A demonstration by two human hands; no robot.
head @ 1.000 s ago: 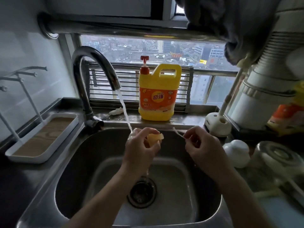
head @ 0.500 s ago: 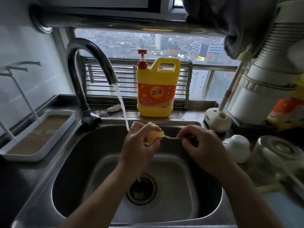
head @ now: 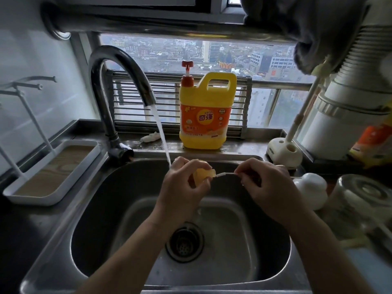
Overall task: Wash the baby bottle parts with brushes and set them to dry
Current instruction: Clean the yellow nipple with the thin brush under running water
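Our right hand (head: 263, 185) had brought the pinched brush (head: 224, 174) level, pointing left into the nipple (head: 202, 176), tip rightward, gripped by our left hand (head: 182, 187) over the sink (head: 101, 209). Fingers hid most of both.

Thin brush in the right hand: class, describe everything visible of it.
The thin white wire-stemmed brush lies roughly level above the steel sink. Its short bristled tip meets the translucent yellow silicone teat gripped by the left hand. The right hand pinches its stem, hiding much of it.
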